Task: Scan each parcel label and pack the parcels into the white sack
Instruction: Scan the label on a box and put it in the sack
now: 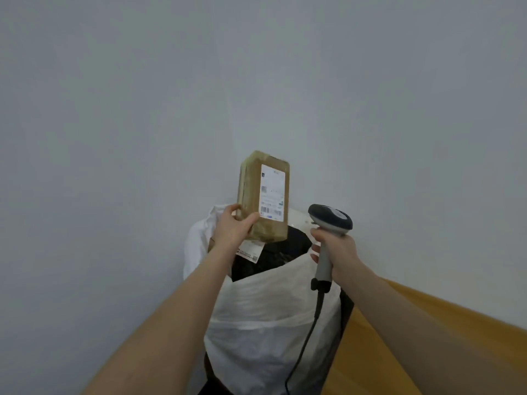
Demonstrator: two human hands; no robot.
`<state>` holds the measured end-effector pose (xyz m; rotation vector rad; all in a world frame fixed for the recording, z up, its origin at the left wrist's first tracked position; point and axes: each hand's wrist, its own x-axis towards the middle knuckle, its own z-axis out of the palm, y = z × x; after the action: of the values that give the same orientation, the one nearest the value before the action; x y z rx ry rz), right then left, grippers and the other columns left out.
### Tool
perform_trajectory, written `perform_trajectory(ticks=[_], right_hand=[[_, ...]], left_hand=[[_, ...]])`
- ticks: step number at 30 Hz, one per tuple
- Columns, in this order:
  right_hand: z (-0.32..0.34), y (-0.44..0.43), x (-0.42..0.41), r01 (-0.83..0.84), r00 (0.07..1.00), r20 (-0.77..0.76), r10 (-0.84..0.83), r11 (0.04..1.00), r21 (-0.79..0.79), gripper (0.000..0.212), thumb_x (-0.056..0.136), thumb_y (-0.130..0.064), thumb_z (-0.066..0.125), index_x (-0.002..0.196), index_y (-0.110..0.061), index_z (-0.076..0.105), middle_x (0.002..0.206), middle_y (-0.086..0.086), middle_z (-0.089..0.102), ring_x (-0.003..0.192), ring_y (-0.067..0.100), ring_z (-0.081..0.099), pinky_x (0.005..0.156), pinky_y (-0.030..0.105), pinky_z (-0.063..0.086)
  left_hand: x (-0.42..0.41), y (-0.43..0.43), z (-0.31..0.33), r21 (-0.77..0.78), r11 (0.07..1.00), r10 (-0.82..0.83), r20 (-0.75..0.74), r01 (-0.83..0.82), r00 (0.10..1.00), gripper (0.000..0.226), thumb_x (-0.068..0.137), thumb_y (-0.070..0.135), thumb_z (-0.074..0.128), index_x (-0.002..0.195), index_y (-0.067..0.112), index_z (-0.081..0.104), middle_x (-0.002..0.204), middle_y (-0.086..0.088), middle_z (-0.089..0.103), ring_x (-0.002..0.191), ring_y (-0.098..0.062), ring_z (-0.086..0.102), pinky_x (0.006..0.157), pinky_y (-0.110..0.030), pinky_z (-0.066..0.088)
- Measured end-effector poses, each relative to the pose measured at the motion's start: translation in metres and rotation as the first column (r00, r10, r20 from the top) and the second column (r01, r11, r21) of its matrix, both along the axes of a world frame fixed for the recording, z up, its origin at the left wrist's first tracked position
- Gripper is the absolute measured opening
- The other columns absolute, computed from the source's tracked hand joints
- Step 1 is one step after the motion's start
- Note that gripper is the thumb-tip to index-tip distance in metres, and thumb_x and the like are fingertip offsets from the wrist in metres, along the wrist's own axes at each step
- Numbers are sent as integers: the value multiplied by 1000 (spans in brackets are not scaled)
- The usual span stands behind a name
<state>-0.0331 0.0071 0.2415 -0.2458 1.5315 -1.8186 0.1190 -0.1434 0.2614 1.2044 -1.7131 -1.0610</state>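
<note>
The white sack (265,323) stands open; directly above its mouth the left hand (232,226) grips the parcel (263,195) upright by its lower end, label (272,192) facing back, while the right hand (336,246), right of the sack's mouth, clasps the scanner (329,220)

Both bare forearms reach up from the bottom of the frame toward its centre. The left hand (232,228) is raised, thumb and fingers clamped around a box. The right hand (338,248), slightly lower and right of centre, is fisted around a handle.
</note>
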Motion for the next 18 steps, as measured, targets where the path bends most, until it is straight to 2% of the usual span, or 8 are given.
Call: perform_trajectory(ticks=[3, 5, 8, 9, 12, 14, 16, 18], right_hand=[[-21, -16, -7, 12, 998, 67, -15, 999, 47, 23, 81, -11, 75, 99, -10, 61, 94, 10, 63, 88, 25, 64, 62, 33, 56], [-37, -20, -11, 17, 993, 116, -25, 997, 74, 20, 81, -12, 76, 92, -12, 59, 96, 12, 62, 88, 27, 62, 60, 35, 55], [-55, -23, -15, 45, 990, 126, -62, 990, 134, 21, 81, -13, 76, 84, -16, 55, 97, 12, 60, 90, 28, 61, 58, 35, 52], [-57, -24, -16, 51, 990, 124, -69, 989, 142, 21, 81, -14, 76, 84, -17, 55, 97, 12, 60, 92, 29, 61, 58, 34, 52], [-59, -22, -21, 48, 987, 147, -70, 988, 145, 21, 82, -14, 76, 90, -15, 57, 100, 11, 61, 96, 29, 61, 61, 34, 52], [-57, -20, -26, 62, 984, 155, -84, 989, 138, 23, 82, -14, 75, 98, -11, 59, 100, 11, 63, 96, 28, 62, 62, 34, 54], [-52, -19, -29, 82, 985, 143, -101, 988, 129, 25, 83, -15, 75, 102, -8, 59, 98, 12, 64, 94, 28, 63, 68, 37, 56], [-46, -15, -28, 104, 980, 158, -123, 987, 120, 21, 84, -16, 74, 98, -7, 61, 93, 12, 66, 87, 26, 63, 70, 36, 56]], left_hand=[[7, -31, -10, -187, 982, 25, 254, 24, 967, 69, 73, 48, 72, 133, 26, 48, 110, 7, 60, 89, -12, 60, 71, -24, 45], [3, -43, -26, -130, 983, -64, 419, 130, 906, 66, 76, 46, 70, 135, 26, 48, 118, 4, 60, 91, -11, 57, 75, -25, 45], [-9, -47, -49, 55, 944, -276, 669, 325, 689, 62, 83, 40, 65, 139, 24, 45, 131, -1, 56, 100, -11, 54, 85, -26, 46], [-13, -47, -53, 57, 940, -279, 695, 336, 663, 61, 84, 38, 64, 140, 24, 44, 131, -1, 57, 102, -12, 56, 86, -27, 47], [-26, -42, -57, -30, 951, -210, 669, 308, 713, 59, 87, 34, 64, 140, 23, 42, 123, -1, 61, 103, -15, 60, 87, -34, 53], [-36, -37, -57, -108, 945, -154, 686, 308, 711, 62, 88, 30, 63, 143, 23, 37, 127, -6, 56, 112, -21, 56, 92, -39, 51], [-46, -32, -56, -220, 928, -82, 667, 300, 740, 57, 91, 30, 58, 143, 21, 36, 132, -9, 49, 120, -24, 48, 97, -38, 46], [-58, -26, -50, -326, 894, -40, 626, 308, 779, 48, 93, 27, 54, 139, 18, 42, 132, -9, 48, 121, -24, 44, 96, -35, 42]])
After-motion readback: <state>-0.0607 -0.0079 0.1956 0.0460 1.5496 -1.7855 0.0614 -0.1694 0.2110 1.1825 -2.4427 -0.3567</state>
